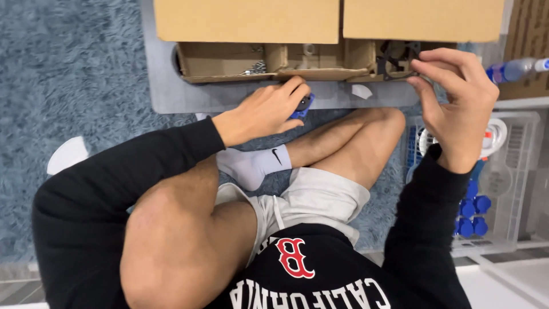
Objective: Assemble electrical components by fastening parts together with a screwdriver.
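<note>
My left hand [264,110] rests on the edge of a grey low table [171,94], fingers curled over a small blue and black part [303,106]. My right hand [457,94] is raised at the right, pinching a black frame-like part [394,60] that sits at the right compartment of an open cardboard box [229,63]. Small metal screws [255,68] lie in the box's left compartment. A ring-shaped piece [309,50] sits in the middle compartment.
I sit cross-legged on a shaggy blue-grey rug [68,86]. A clear plastic bin [514,171] with blue caps and a white round item stands at the right. A blue bottle [514,70] lies beyond it. A white scrap [67,154] lies on the rug.
</note>
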